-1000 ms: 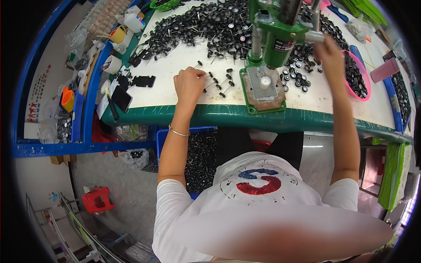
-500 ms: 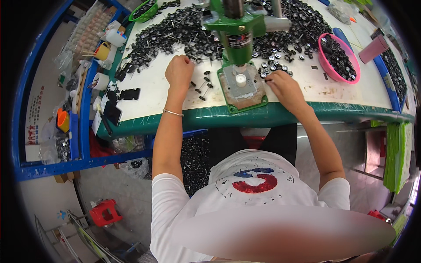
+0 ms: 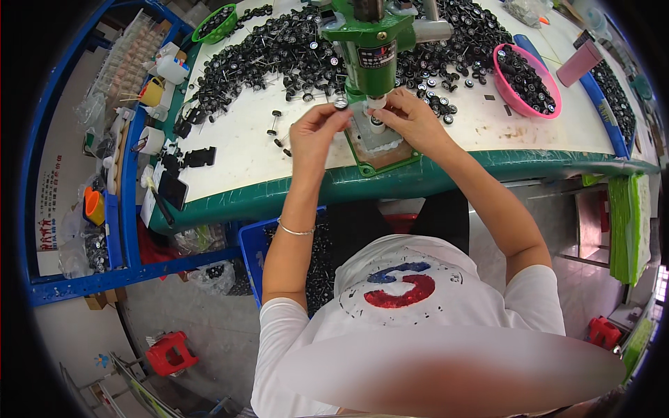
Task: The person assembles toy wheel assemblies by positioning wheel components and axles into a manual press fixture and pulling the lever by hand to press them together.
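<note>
A green bench press (image 3: 369, 59) stands at the table's front edge, its grey base plate (image 3: 383, 143) below the white-tipped ram. My left hand (image 3: 313, 131) is just left of the plate, thumb and fingers pinching a small black wheel with a silver hub (image 3: 340, 102); whether an axle is attached is hidden. From the right, my right hand (image 3: 412, 120) reaches under the ram, fingers closed around another small black wheel (image 3: 377, 121) at the white post on the plate. Part of that wheel is covered by the fingers. Left of my left hand lie a few axles with black wheels (image 3: 274, 122).
A large heap of black wheels and axles (image 3: 272, 59) spreads behind the press. A pink bowl (image 3: 526, 108) of wheels is at the right, a green basket (image 3: 217, 29) at the far left. A dark phone (image 3: 172, 190) lies near the front left edge.
My left hand moved right to the press and now holds a wheel up. My right hand came left from the loose wheels to the post under the ram. The view shifted slightly.
</note>
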Demonstrator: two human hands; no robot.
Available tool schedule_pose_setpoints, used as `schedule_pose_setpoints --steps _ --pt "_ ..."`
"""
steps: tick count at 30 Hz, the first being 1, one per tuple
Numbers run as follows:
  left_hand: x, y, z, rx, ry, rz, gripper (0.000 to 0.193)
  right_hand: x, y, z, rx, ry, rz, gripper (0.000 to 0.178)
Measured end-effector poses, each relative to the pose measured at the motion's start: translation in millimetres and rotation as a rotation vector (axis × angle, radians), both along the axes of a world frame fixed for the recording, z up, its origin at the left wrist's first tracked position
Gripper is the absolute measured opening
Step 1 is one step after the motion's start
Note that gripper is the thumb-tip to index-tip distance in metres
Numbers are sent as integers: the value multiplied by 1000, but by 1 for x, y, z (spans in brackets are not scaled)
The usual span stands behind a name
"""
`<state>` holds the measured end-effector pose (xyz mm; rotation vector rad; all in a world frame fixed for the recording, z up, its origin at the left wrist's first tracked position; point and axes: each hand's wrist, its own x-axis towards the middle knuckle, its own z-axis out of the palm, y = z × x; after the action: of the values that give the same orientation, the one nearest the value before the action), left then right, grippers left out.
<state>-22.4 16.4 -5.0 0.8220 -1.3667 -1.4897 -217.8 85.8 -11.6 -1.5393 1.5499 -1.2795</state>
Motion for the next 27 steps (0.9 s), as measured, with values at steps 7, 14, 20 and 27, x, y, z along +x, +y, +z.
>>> schedule_pose_setpoints --steps 7,14,20,27 --pt "-23 11 -6 -261 -94 -86 12 -11 6 13 99 -390 -49 32" --pt "-41 17 -4 -216 46 -58 11 -88 -16 75 -160 -183 -191 35" --pt "-39 14 -1 -126 111 -110 10 -49 -73 222 -344 -515 35 29" --pt "-38 12 -1 -163 54 -101 8 -32 -72 233 -386 -566 -90 26"
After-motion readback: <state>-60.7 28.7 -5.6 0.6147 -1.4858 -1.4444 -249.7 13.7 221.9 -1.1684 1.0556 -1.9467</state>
